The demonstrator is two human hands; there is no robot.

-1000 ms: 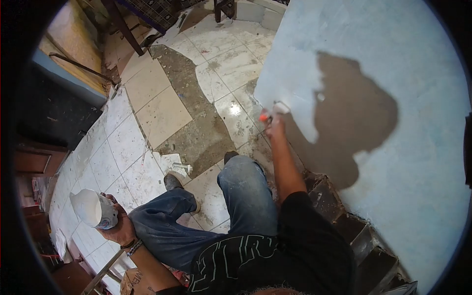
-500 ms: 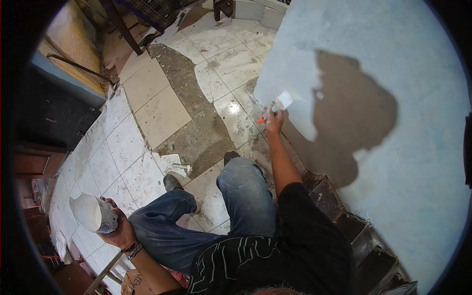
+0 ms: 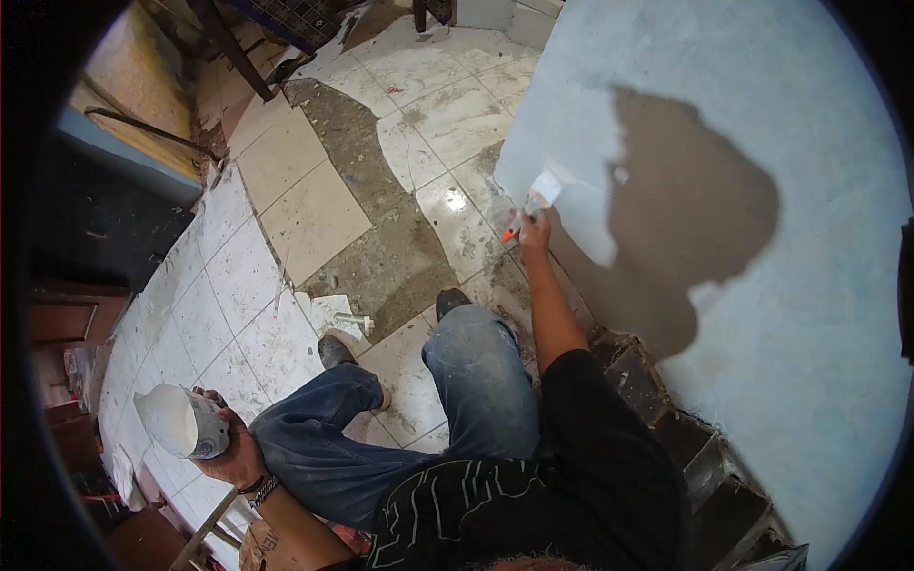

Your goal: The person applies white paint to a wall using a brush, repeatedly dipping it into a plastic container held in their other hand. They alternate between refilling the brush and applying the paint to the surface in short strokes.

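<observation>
Paintwork in pale blue covers most of the wall (image 3: 781, 86) on the right, apart from a large brown patch (image 3: 695, 228) in its middle. The person's right hand (image 3: 533, 231) is stretched out to the lower left edge of that patch and is closed around the orange handle of a brush (image 3: 543, 190). The brush's white-coated bristles lie flat against the wall, just where the pale coat meets the brown. The left hand (image 3: 236, 455) is held low and out to the side, well apart from the right. Its fingers are wrapped around a small tub (image 3: 176, 423), which is tilted so that its white inside faces the camera. A bracelet (image 3: 259, 487) sits on that wrist.

The person wears a black shirt (image 3: 571, 476) with pale lettering and blue jeans (image 3: 476, 381) marked with light smears. Two dark shoes (image 3: 333, 350) stand on the floor (image 3: 248, 285). This floor is tiled in white and beige, with a broad strip of bare grey concrete (image 3: 381, 219) running through the tiles. A scrap of white paper (image 3: 328, 312) lies on the tiles just ahead of the left shoe. Dark, rough steps (image 3: 666, 409) run along the foot of the wall, beside the person's right arm.
</observation>
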